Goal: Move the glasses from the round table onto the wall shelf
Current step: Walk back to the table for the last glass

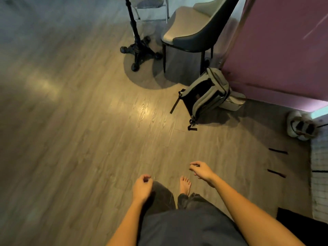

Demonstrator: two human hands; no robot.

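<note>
I look down at a wooden floor. Only the black pedestal leg [135,41] of the round table shows, at the top centre, with a sliver of its top at the frame edge. No glasses and no wall shelf are in view. My left hand [142,188] hangs low in front of my dark trousers, fingers loosely curled with nothing in them. My right hand [201,170] is a little further forward, fingers bent and apart, also holding nothing.
A grey and dark chair [191,32] stands right of the table leg, a metal chair [150,8] behind it. A grey backpack [207,95] leans against a pink wall panel [284,50]. White shoes [301,127] lie at the right edge. Open floor stretches to the left.
</note>
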